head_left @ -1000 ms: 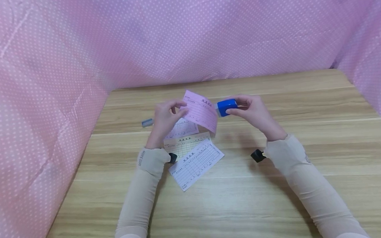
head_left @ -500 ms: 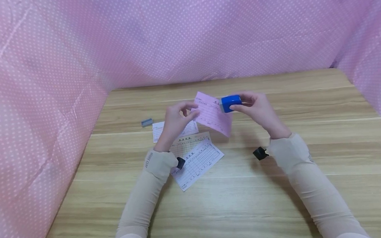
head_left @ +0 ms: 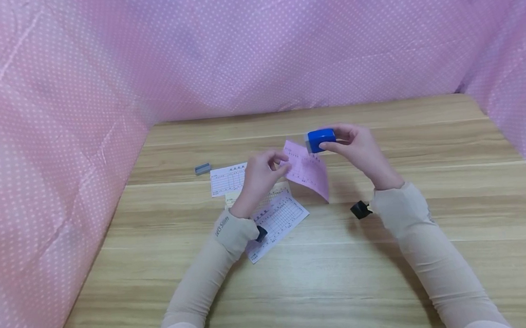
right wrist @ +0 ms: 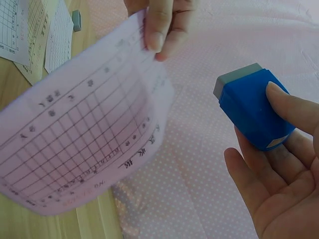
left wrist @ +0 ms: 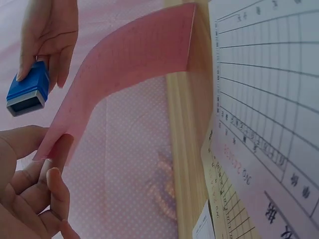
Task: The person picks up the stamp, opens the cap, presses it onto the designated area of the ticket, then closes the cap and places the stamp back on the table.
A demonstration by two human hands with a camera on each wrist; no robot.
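My left hand (head_left: 262, 176) pinches one edge of a pink printed receipt slip (head_left: 307, 171), which curves downward above the table. In the left wrist view, the thumb and a finger meet on the slip's (left wrist: 134, 55) near end. My right hand (head_left: 359, 151) holds a blue self-inking stamp (head_left: 321, 140) up in the air, just right of and above the slip. The stamp's (right wrist: 256, 107) grey end faces left, toward the slip, in the right wrist view. Below the left hand lie a white form (head_left: 281, 219), a partly covered yellow form (head_left: 233, 198) and another white form (head_left: 227, 179).
A small grey cap-like piece (head_left: 202, 169) lies on the wooden table (head_left: 328, 282), left of the forms. Pink dotted cloth (head_left: 281, 44) hangs behind the table and along both sides.
My left hand has carried the pink slip to the right and lately lower. The right hand with the stamp has shifted slightly right and up, and the far white form is more exposed.
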